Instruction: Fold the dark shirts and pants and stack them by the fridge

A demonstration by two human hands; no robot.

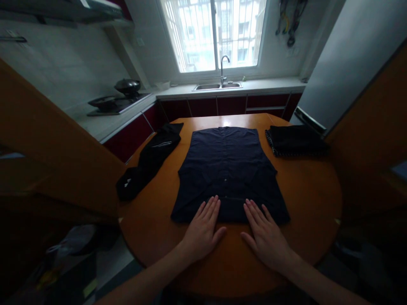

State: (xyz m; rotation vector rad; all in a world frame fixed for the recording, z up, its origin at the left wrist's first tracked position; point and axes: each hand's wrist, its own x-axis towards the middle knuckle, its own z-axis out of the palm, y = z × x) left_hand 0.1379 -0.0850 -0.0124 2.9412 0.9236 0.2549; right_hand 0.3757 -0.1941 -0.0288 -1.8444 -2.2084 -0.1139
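A dark navy button-front shirt (pixel 226 163) lies flat on the orange-brown wooden table (pixel 229 262), its sleeves out of sight and its near edge turned over in a band. My left hand (pixel 205 231) rests palm down, fingers stretched over the left part of that band. On the right part lies my right hand (pixel 265 237), also flat, with its thumb apart from the fingers. Both thumbs point inward towards each other, just short of the cloth's near edge. Neither hand grips anything.
Black folded clothing (pixel 152 159) with a white mark lies along the table's left side. A folded black cloth stack (pixel 295 140) sits at the back right. Beyond are a counter with a sink (pixel 218 86), a stove with a wok (pixel 127 87) and a fridge (pixel 343 63).
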